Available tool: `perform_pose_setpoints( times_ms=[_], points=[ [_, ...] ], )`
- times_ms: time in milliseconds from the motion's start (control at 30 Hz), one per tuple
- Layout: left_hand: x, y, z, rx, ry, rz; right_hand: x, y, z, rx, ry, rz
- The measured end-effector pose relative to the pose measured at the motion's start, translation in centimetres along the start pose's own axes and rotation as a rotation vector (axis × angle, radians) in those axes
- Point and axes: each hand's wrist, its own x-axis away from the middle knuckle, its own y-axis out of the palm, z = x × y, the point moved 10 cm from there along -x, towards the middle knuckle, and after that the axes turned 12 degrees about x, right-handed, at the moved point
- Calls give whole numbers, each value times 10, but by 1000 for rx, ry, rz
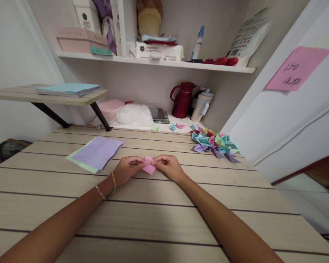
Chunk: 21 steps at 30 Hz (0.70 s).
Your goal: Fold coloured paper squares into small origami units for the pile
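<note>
Over the tabletop point(159, 223), pinched the pink paper point(149, 169) with left hand point(127, 169) and right hand point(170, 167), presumably to steady both sides. Could not make out any creases.

The small pink folded piece point(149, 169) near the frame's centre and the multicoloured folded boats point(202, 139) at right are matt paper, the beige plank tabletop point(142, 223) below shows dull wood grain, and the dark-red handled jug point(181, 102) above looks glossy.
</note>
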Motion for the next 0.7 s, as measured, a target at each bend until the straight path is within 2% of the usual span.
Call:
perform_pose_setpoints(
  times_ms=[233, 433, 600, 700],
  points=[
    [-1, -5, 1, 24, 21, 50, 2, 3, -11, -104, -66, -30],
    [1, 3, 5, 11, 56, -24, 2, 2, -12, 76, -98, -29],
    [2, 2, 12, -199, 98, -5, 6, 1, -31, 247, -210, 14],
    [1, 2, 8, -182, 53, -18, 10, 2, -41, 315, -257, 28]
  ],
)
